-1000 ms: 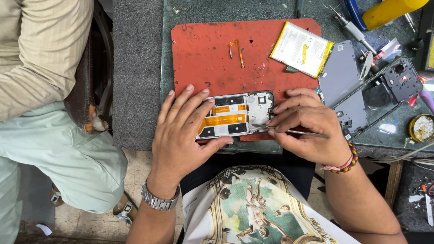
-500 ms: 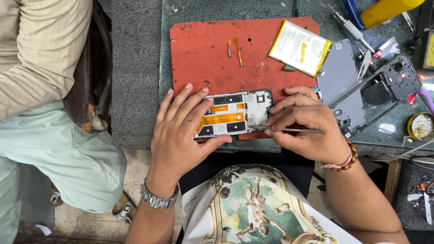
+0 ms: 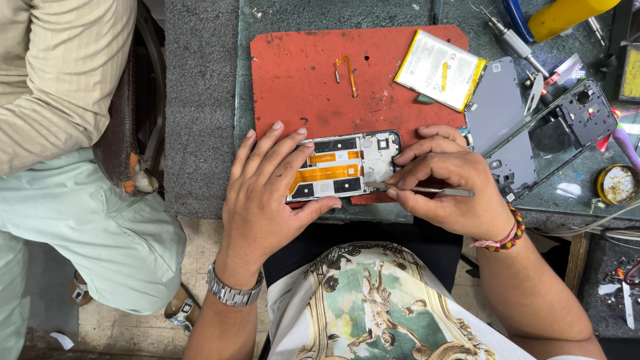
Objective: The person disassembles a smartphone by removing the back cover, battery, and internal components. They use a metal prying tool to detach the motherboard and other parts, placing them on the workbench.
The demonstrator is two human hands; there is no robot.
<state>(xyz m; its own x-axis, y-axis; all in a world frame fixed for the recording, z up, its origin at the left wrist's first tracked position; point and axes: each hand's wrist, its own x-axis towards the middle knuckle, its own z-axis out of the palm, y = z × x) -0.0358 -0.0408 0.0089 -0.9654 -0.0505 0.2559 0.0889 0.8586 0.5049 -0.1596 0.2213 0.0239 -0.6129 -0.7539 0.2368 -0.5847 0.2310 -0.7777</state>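
An opened phone [image 3: 347, 163] with orange flex cables lies face down at the near edge of a red work mat [image 3: 307, 80]. My left hand [image 3: 267, 197] rests flat over the phone's left end, fingers spread, thumb along its near edge. My right hand [image 3: 447, 183] pinches thin metal tweezers [image 3: 427, 191], whose tip touches the phone's lower right part. A steel watch sits on my left wrist, a beaded band on my right.
A phone battery [image 3: 440, 69] lies at the mat's far right; a small orange flex strip [image 3: 348, 70] lies mid-mat. A grey back cover [image 3: 500, 113], a dark phone frame [image 3: 573, 123], screwdrivers and a small tin [image 3: 619, 184] crowd the right. Another person sits at left [image 3: 67, 133].
My view has shifted a little. My right hand has edged left with the tweezers along the phone's near right side. My left hand stays on the phone.
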